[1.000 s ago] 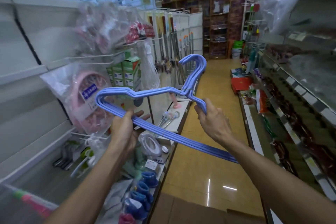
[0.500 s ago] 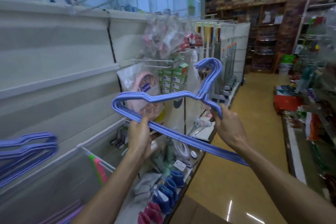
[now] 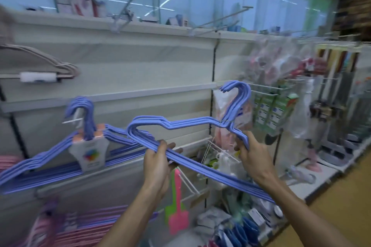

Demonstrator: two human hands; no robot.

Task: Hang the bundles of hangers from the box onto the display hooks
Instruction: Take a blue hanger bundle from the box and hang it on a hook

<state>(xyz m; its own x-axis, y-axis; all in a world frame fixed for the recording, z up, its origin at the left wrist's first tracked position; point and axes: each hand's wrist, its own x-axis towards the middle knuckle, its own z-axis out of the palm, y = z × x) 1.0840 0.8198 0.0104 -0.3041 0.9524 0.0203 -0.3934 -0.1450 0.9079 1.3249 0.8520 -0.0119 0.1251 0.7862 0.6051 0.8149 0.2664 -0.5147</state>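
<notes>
- Head view: a shop aisle, with a white slatted display wall (image 3: 124,66) on the left and a tan floor (image 3: 341,216) at lower right.
- The left hand (image 3: 158,160) grips the lower bars of a blue hanger bundle (image 3: 180,124); the right hand (image 3: 252,152) clasps its shoulder below the hooks, in front of the wall.
- Another blue bundle (image 3: 60,154) with a paper label hangs on a white display hook (image 3: 71,121).
- Pink striped hangers (image 3: 76,228) hang lower down; grey hangers (image 3: 46,60) higher up.

Bare wall panel (image 3: 140,70) above offers free room; hung blue hanger bundles (image 3: 60,158) crowd the white hook (image 3: 70,121) at left.
</notes>
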